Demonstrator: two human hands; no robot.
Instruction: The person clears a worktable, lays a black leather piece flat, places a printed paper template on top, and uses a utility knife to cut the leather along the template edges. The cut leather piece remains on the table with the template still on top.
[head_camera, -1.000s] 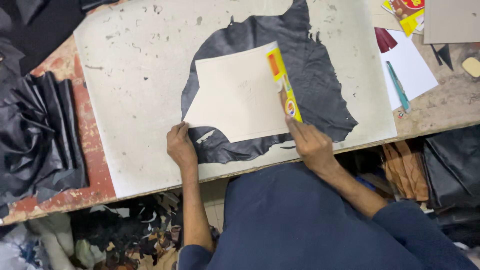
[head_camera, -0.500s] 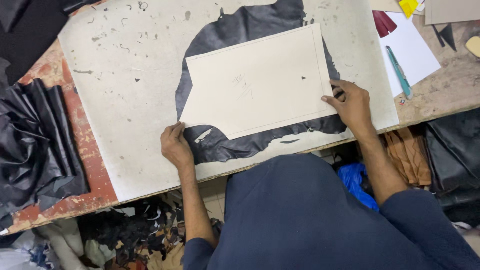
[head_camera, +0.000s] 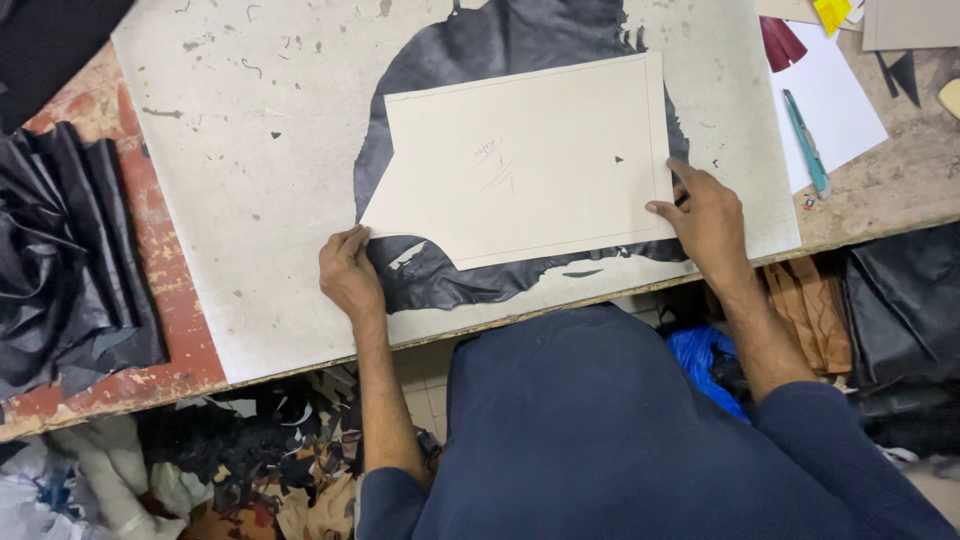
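Pressing flat, the left hand (head_camera: 347, 272) pins the near-left corner of the pale card pattern (head_camera: 520, 160), fingers together on top, nothing gripped. The right hand (head_camera: 706, 212) presses the pattern's right edge the same way, fingers spread a little. The pattern lies square on a black leather piece (head_camera: 440, 280), which rests on a white cutting board (head_camera: 250, 150).

Risks, as I judge them: uneven pressure could skid the card over the slick hide, and the curled near edge of the leather may buckle.

Room: the board's near edge sits just below both wrists; open board to the left; a blue-handled knife (head_camera: 806, 140) on white paper (head_camera: 840, 110) lies near the right hand.
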